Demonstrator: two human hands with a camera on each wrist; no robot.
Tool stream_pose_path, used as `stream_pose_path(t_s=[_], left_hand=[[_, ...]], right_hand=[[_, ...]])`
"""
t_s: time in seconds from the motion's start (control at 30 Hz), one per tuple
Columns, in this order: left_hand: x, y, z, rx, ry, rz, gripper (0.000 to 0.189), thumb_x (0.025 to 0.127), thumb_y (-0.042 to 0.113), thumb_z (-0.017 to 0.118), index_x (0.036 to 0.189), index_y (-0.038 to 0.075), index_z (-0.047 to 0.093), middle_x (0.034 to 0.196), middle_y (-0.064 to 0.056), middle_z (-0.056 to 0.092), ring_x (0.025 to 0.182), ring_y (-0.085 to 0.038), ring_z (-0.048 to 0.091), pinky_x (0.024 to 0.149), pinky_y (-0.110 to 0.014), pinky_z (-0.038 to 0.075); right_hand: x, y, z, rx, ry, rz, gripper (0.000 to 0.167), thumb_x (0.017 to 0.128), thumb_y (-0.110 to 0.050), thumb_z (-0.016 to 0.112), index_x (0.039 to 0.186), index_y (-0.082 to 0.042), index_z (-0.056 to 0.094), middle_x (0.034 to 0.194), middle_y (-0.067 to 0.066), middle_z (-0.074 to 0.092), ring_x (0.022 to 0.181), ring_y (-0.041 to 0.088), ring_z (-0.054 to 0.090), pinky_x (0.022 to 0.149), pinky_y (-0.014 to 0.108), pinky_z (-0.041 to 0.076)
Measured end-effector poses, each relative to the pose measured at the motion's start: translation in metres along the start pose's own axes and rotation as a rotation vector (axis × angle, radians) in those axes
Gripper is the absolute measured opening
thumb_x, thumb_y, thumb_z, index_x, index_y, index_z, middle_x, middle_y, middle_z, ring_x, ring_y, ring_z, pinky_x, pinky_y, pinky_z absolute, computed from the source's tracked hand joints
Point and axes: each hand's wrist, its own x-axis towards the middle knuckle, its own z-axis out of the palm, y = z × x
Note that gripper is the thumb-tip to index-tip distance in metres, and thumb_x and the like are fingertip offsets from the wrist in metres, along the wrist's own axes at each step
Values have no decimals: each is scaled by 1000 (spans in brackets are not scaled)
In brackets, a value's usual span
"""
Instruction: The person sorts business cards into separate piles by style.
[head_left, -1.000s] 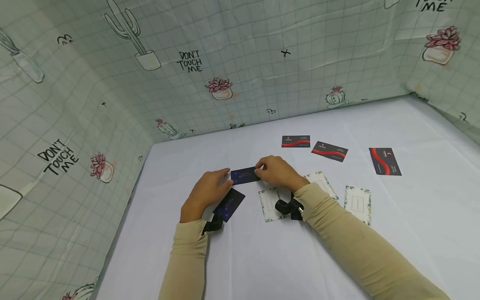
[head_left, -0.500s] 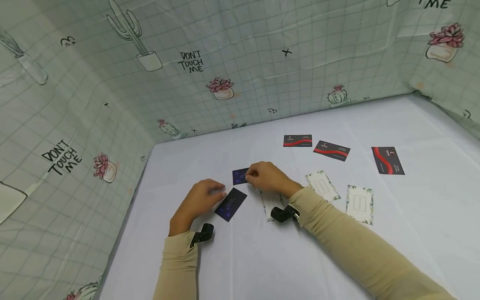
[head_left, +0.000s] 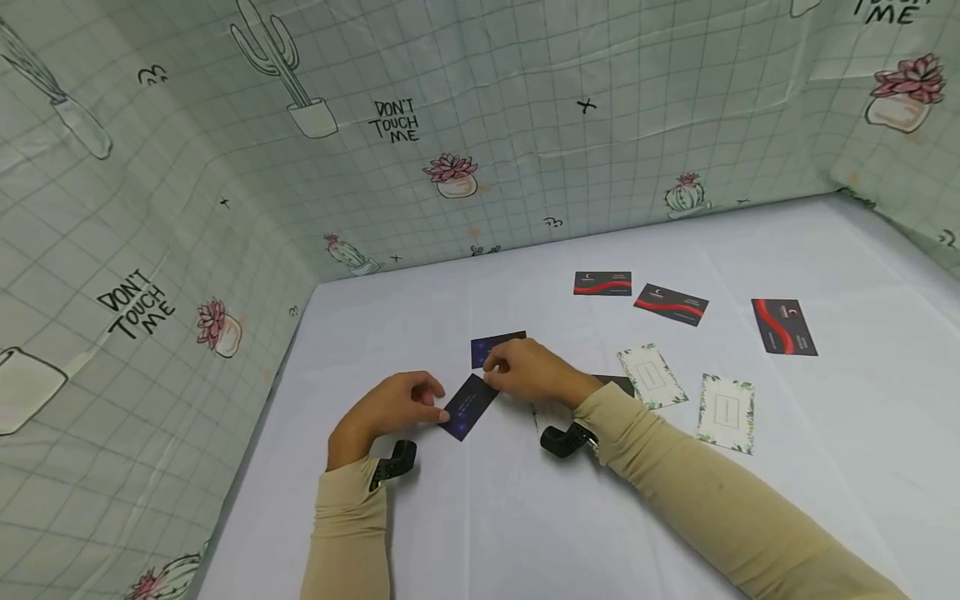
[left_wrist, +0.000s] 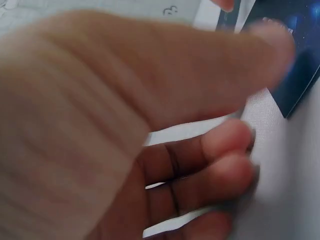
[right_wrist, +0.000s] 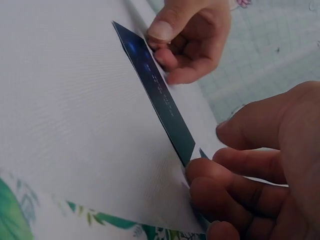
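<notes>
A dark blue business card (head_left: 468, 407) lies slanted on the white table between both hands. My left hand (head_left: 386, 412) touches its left edge with the thumb, the other fingers loosely bent beside it. At the opposite corner, the fingertips of my right hand (head_left: 536, 371) meet the card; in the right wrist view, the right thumb (right_wrist: 250, 122) stays apart from it. Just behind lies a second dark blue card (head_left: 487, 347), partly covered by the right hand. Another dark card (head_left: 617, 383) peeks out behind the right wrist.
Two white leaf-bordered cards (head_left: 651, 377) lie to the right, and a third (head_left: 546, 414) is mostly hidden under the right hand. Farther back are three black cards with red stripes (head_left: 671, 304). A printed cloth (head_left: 510, 125) hangs behind the white table (head_left: 510, 517).
Both hands have let go of the rear blue card, which stays on the table. The left hand, then the right, has come nearer to reach the slanted card.
</notes>
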Motion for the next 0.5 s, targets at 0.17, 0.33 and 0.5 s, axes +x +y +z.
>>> stream_pose_path(t_s=[0.17, 0.33, 0.5], left_hand=[[-1, 2, -1, 12, -16, -13, 36, 80, 28, 85, 105, 12, 66, 84, -3, 57, 74, -17, 51, 66, -32, 41], [-2, 5, 0, 27, -19, -11, 39, 78, 28, 87, 104, 12, 64, 85, -3, 57, 74, -17, 51, 64, -32, 41], [0, 6, 2, 45, -8, -14, 36, 78, 24, 86, 102, 11, 63, 82, -3, 56, 72, -17, 51, 62, -31, 40]], right_hand=[[0, 0, 3, -52, -21, -10, 22, 93, -19, 68, 111, -7, 73, 89, -1, 68, 77, 11, 59, 72, 31, 49], [-1, 0, 6, -114, -26, -31, 23, 91, -21, 72, 110, -9, 74, 81, -5, 63, 73, 10, 55, 68, 30, 46], [-2, 1, 9, -132, -33, -35, 26, 91, -22, 72, 114, -9, 75, 81, -7, 62, 73, 10, 55, 67, 29, 45]])
